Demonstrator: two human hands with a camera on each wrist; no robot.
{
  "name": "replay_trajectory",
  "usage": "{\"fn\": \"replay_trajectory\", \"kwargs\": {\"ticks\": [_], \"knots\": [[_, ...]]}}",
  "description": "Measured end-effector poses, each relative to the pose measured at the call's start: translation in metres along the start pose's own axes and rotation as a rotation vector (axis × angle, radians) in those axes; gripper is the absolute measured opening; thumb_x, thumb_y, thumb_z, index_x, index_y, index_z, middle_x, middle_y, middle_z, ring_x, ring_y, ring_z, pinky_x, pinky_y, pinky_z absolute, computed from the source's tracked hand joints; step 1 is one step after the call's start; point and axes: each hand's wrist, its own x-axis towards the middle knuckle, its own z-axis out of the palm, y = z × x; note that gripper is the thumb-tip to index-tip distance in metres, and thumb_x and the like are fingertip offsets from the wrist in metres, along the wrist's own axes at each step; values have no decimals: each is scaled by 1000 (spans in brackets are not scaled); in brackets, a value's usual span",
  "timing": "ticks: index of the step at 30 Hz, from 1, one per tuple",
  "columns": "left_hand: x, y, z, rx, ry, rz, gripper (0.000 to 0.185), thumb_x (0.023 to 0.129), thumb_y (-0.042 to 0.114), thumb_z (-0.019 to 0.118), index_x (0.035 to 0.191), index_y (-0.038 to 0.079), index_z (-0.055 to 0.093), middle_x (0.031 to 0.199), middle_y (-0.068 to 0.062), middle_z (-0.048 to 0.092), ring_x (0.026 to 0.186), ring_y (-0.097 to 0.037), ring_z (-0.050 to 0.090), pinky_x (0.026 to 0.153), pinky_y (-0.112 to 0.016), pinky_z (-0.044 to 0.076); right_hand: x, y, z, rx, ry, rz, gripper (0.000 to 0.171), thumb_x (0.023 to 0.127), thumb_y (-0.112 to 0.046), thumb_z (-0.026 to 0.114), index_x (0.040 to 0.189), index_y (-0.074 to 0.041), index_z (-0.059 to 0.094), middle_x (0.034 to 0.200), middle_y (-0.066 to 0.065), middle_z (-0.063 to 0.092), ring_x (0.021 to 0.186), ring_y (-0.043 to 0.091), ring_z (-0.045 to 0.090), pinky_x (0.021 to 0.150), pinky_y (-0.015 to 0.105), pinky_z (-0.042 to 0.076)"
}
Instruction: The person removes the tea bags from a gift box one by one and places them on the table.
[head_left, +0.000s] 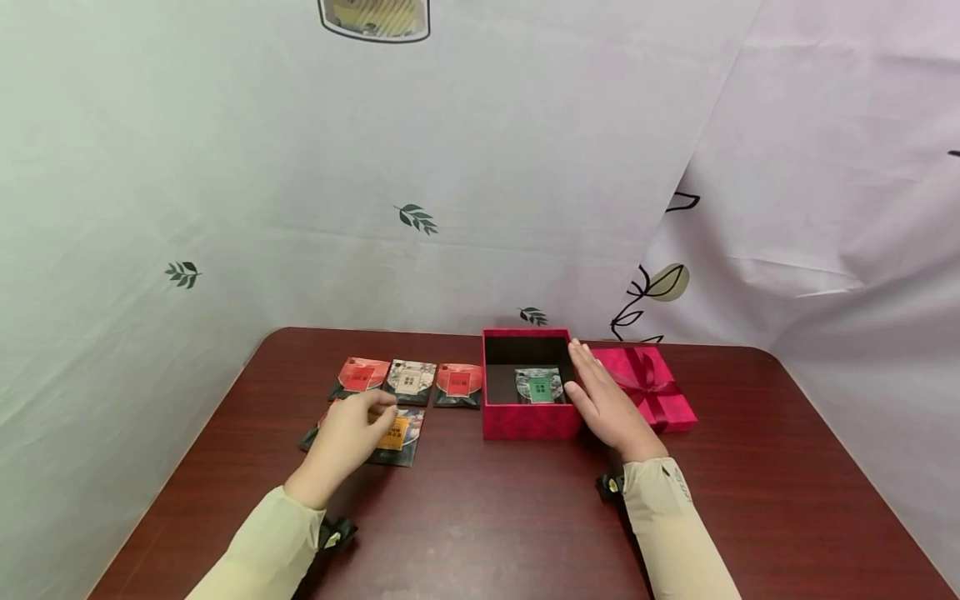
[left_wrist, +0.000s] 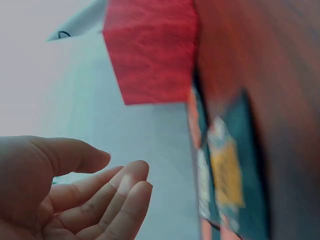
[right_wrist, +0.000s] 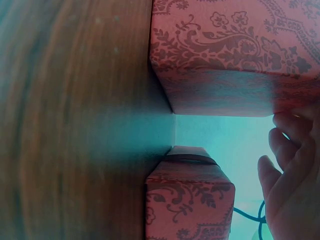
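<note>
An open red box point(head_left: 529, 420) stands on the dark wooden table point(head_left: 487, 517) with a green-labelled packet point(head_left: 539, 387) lying inside. My right hand point(head_left: 594, 382) rests with straight fingers against the box's right wall; the right wrist view shows the fingers point(right_wrist: 285, 150) touching the patterned box point(right_wrist: 235, 60). My left hand point(head_left: 373, 410) hovers over an orange-labelled packet point(head_left: 399, 435), fingers loosely curled and holding nothing. In the left wrist view the empty left hand point(left_wrist: 115, 185) is beside the orange-labelled packet point(left_wrist: 227, 175) and the red box point(left_wrist: 150, 50).
The red lid point(head_left: 651, 388) with a ribbon bow lies right of the box, behind my right hand, and shows as the lid point(right_wrist: 190, 200) in the right wrist view. Red point(head_left: 361, 375), grey-white point(head_left: 410, 379) and red point(head_left: 459, 382) packets lie in a row left of the box. A printed cloth hangs behind.
</note>
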Motion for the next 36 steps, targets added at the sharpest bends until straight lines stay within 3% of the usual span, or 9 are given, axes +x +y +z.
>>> {"fn": "replay_trajectory", "kwargs": {"ticks": [12,17,24,30,36], "knots": [[20,62,12,-209,47,149,15,97,15,66,110,12,74,93,-2,73,84,-15,69,71,-33,55,-1,0,1,10,12,-6,66,106,-28,51,162,-7,23,168,12,19,154,35,14,120,57,19],[32,79,24,-286,38,176,19,95,10,66,112,7,73,97,-4,75,84,-17,69,70,-31,53,-1,0,0,5,0,-2,66,106,-29,50,161,-6,23,168,14,19,154,34,13,120,57,19],[52,97,44,-570,-128,98,33,98,2,59,130,-5,63,117,-17,71,103,-30,71,86,-34,59,-1,0,0,4,-2,1,66,105,-24,52,161,-6,23,167,16,19,154,35,13,120,57,19],[64,112,58,-712,-262,36,43,102,3,53,144,-6,50,136,-23,60,122,-33,62,98,-40,53,0,0,-1,10,-5,4,67,105,-25,52,162,-7,22,168,13,18,154,35,13,121,56,18],[79,118,81,-781,-359,-50,55,103,7,50,153,-9,34,153,-26,42,140,-35,45,110,-43,43,1,1,0,8,-10,11,67,105,-28,51,162,-7,22,169,11,17,154,37,14,121,57,18]]}}
